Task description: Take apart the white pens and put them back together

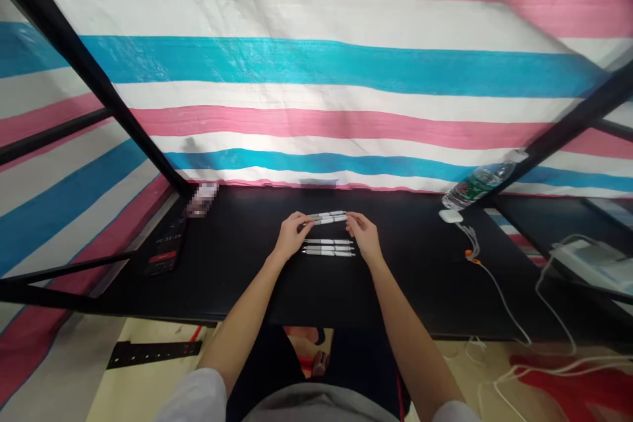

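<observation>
Resting on a black table (pixel 247 290), three white pens (pixel 329 247) are laid side by side in a row between the two hands, nearest the body. Just beyond them, a pair of pens (pixel 327 217) is held level above the table, one end in each hand. Left hand (pixel 289 234): fingers pinched together on the pair's left end. Right hand (pixel 363 236): fingers pinched on its right end. Farther left, a dark device (pixel 165 247) with a red patch is seen. Far right, a white charger (pixel 450 215), a cable (pixel 494 283) and a water bottle (pixel 477 186) on its side are noted. A striped tarp (pixel 316 59) is hung behind.
</observation>
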A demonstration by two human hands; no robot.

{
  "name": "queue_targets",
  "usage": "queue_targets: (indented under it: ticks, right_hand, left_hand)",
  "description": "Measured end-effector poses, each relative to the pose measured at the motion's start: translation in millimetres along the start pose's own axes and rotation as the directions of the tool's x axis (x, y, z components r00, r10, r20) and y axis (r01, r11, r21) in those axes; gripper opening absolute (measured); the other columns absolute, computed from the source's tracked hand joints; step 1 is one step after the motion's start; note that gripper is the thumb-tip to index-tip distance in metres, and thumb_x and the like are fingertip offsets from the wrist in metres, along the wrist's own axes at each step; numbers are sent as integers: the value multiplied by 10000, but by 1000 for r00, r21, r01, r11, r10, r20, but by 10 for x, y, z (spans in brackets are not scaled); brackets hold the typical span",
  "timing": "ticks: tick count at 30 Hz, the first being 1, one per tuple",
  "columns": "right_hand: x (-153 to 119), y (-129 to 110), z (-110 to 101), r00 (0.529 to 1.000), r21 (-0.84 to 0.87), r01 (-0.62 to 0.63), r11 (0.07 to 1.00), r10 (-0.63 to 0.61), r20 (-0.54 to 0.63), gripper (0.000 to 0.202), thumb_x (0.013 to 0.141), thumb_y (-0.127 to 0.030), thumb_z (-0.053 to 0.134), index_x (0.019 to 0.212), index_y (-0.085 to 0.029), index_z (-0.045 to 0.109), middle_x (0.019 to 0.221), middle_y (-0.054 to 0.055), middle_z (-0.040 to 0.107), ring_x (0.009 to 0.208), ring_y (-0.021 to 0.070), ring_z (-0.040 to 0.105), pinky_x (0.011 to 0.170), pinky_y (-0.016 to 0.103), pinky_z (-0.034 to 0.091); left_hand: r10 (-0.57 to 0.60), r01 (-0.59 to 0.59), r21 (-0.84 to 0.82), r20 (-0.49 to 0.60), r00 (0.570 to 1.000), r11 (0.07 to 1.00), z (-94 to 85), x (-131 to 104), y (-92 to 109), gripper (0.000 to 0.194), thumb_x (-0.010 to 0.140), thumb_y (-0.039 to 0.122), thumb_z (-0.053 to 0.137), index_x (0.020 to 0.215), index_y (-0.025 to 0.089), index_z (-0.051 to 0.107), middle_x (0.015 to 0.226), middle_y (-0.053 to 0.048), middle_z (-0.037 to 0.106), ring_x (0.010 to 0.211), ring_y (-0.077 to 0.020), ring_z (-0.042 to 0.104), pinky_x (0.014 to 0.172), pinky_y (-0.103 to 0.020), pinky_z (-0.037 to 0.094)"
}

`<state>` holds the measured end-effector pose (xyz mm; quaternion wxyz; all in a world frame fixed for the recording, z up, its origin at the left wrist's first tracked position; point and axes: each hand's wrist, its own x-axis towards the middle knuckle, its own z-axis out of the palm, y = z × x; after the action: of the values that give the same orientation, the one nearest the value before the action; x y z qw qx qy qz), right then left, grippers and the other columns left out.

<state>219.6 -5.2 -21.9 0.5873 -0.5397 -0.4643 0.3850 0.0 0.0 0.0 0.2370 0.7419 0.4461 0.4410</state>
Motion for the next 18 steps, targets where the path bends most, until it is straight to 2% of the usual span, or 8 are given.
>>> queue_targets:
  ticks: [3,6,10,14,18]
  right_hand:
    - [-16,-45,23,996,106,-74,992,68,60,406,709,-535,692,884,-169,667,600,-5,591,473,95,480,418,221,353]
    - [-29,-73,33,994,159,-86,984,73,82,404,684,-544,726,827,-178,632,583,-9,590,456,88,475,383,200,318]
    - [-22,-66,36,995,231,-89,969,75,69,377,657,-509,756,797,-194,603,579,-13,597,477,109,523,381,202,346]
    - [-2,-44,20,995,246,-81,966,66,68,351,669,-481,755,805,-196,602,605,-7,614,500,117,545,406,218,389]
    - [1,-57,-1,994,252,-87,964,68,84,351,675,-481,748,822,-197,605,605,-10,605,498,114,533,413,220,378]
  left_hand:
    - [37,-39,-92,-20,999,995,-21,-6,121,192,891,307,585,930,198,738,858,-44,649,698,-128,569,660,-264,474]
    - [17,-24,-179,-41,999,984,-2,-10,154,188,870,330,612,901,190,734,865,-52,651,723,-136,584,675,-269,480]
    - [-150,124,-355,-45,988,927,64,-10,96,226,794,367,685,891,165,709,895,-73,668,783,-161,623,695,-276,499]
    - [-319,294,-490,34,947,821,88,-4,50,303,722,367,732,930,151,688,805,-50,694,731,-161,643,686,-287,522]
    - [-383,344,-544,44,923,766,67,8,64,291,702,348,740,897,136,697,721,-40,694,688,-159,651,690,-298,539]
